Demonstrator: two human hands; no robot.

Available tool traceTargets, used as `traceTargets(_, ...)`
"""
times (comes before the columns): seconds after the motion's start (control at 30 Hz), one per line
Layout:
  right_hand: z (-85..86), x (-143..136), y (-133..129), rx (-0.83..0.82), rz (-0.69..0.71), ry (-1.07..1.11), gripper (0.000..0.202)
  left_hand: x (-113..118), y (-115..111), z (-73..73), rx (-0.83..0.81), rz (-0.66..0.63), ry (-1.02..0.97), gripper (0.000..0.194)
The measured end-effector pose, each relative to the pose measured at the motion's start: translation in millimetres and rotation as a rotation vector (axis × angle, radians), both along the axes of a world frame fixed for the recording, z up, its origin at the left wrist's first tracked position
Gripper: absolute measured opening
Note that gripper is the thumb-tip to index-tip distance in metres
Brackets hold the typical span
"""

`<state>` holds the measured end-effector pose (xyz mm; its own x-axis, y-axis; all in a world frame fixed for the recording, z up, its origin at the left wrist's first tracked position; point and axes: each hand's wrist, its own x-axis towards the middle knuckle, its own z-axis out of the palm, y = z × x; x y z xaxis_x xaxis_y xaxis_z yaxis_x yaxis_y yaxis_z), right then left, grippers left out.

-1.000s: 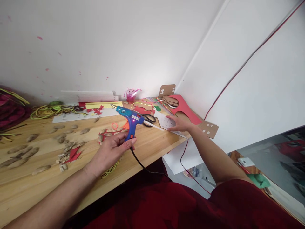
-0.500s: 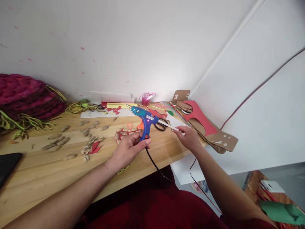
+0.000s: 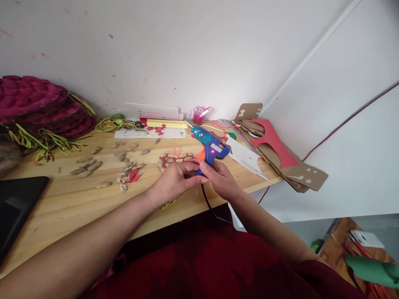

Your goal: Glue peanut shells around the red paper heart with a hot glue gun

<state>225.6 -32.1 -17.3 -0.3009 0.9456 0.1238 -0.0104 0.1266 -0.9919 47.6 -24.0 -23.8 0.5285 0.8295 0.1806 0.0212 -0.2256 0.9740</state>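
Note:
A blue glue gun [image 3: 215, 148] with an orange trigger and a small lit lamp is held up over the table, its nozzle pointing up and to the left. My left hand [image 3: 174, 182] is closed around the lower end of its handle. From the other side, my right hand [image 3: 222, 179] also grips the handle, thumb against its base. A black cord [image 3: 206, 201] hangs down from the handle. Just behind my left hand lies a red piece covered with peanuts [image 3: 171, 159], with an orange loop [image 3: 177, 151] at its top.
Loose peanuts [image 3: 90, 165] and red scraps [image 3: 134, 175] are scattered on the wooden table [image 3: 71, 207]. Stacked magenta pieces [image 3: 40, 97] with yellow-green cords stand at the left, near a black flat object [image 3: 21, 211]. Red card [image 3: 274, 143] and cardboard [image 3: 307, 176] overhang the right edge.
My right hand has moved left from the rear of the glue gun to its handle. The white glue stick it held is no longer visible. The view has shifted slightly.

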Motion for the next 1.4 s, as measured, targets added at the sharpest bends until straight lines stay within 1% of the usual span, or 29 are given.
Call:
traceTargets(0.07,-0.5,3,-1,-0.063,-0.063,0.084,0.045,-7,4,8.2,-0.014,0.0,0.015,0.029)
traceTargets(0.1,0.5,7,-2,-0.098,-0.099,0.127,0.046,-12,7,12.7,-0.021,0.036,0.056,0.031)
traceTargets(0.13,1.9,13,-2,-0.126,-0.141,0.166,0.047,-17,10,16.8,-0.034,0.118,0.099,0.035)
traceTargets(0.17,3.4,18,-2,-0.143,-0.188,0.199,0.048,-22,14,19.9,-0.044,0.249,0.143,0.035)
traceTargets(0.2,4.5,24,-1,-0.146,-0.235,0.222,0.048,-27,18,21.7,-0.034,0.367,0.212,0.031)
traceTargets(0.23,4.9,30,-1,-0.143,-0.286,0.237,0.047,-31,22,22.2,0.015,0.453,0.277,0.026)
traceTargets(0.3,2.7,39,1,-0.142,-0.382,0.247,0.047,-36,29,19.4,0.127,0.537,0.394,0.021)
traceTargets(0.33,0.2,43,1,-0.151,-0.422,0.246,0.048,-37,31,16.7,0.183,0.539,0.443,0.018)
traceTargets(0.4,-6.6,48,2,-0.178,-0.473,0.237,0.048,-36,31,10.5,0.303,0.48,0.518,0.016)
traceTargets(0.5,-17.0,52,3,-0.19,-0.508,0.214,0.048,-34,27,4.2,0.534,0.352,0.615,0.026)
traceTargets(0.53,-19.7,52,2,-0.183,-0.515,0.202,0.048,-34,27,3.5,0.598,0.344,0.649,0.029)
traceTargets(0.6,-23.9,53,2,-0.161,-0.526,0.176,0.049,-36,28,3.9,0.658,0.398,0.698,0.032)
traceTargets(0.67,-26.5,53,2,-0.138,-0.524,0.147,0.049,-38,30,5.8,0.648,0.465,0.761,0.028)
traceTargets(0.7,-27.4,52,1,-0.128,-0.518,0.13,0.05,-39,31,6.7,0.645,0.471,0.811,0.026)
traceTargets(0.73,-28.0,52,1,-0.12,-0.51,0.108,0.05,-38,30,7.4,0.654,0.458,0.869,0.028)
traceTargets(0.8,-28.7,51,2,-0.106,-0.49,0.058,0.051,-32,23,7.9,0.7,0.389,0.98,0.034)
traceTargets(0.87,-29.1,51,2,-0.096,-0.477,0.012,0.053,-21,9,7.1,0.754,0.325,1.024,0.031)
traceTargets(0.9,-29.2,51,2,-0.091,-0.474,-0.006,0.054,-13,1,6.5,0.766,0.312,1.03,0.027)
traceTargets(0.93,-29.5,51,2,-0.086,-0.475,-0.018,0.054,-6,-9,6.0,0.776,0.303,1.051,0.029)
traceTargets(0.97,-29.9,51,2,-0.083,-0.48,-0.025,0.054,1,-18,5.7,0.777,0.293,1.125,0.035)
traceTargets(1.0,-30.4,51,2,-0.08,-0.485,-0.031,0.053,7,-25,5.6,0.761,0.241,1.205,0.04)
traceTargets(1.03,-30.9,51,2,-0.078,-0.49,-0.035,0.053,12,-32,5.8,0.738,0.219,1.269,0.043)
traceTargets(1.1,-31.8,52,3,-0.075,-0.496,-0.04,0.052,19,-40,6.5,0.717,0.217,1.343,0.047)
traceTargets(1.17,-32.4,52,3,-0.07,-0.494,-0.046,0.052,20,-41,6.7,0.701,0.229,1.37,0.046)
traceTargets(1.3,-33.1,51,3,-0.061,-0.493,-0.042,0.053,19,-36,3.6,0.669,0.238,1.346,0.039)
traceTargets(1.4,-34.4,51,3,-0.053,-0.487,-0.042,0.054,19,-33,1.3,0.643,0.215,1.332,0.038)
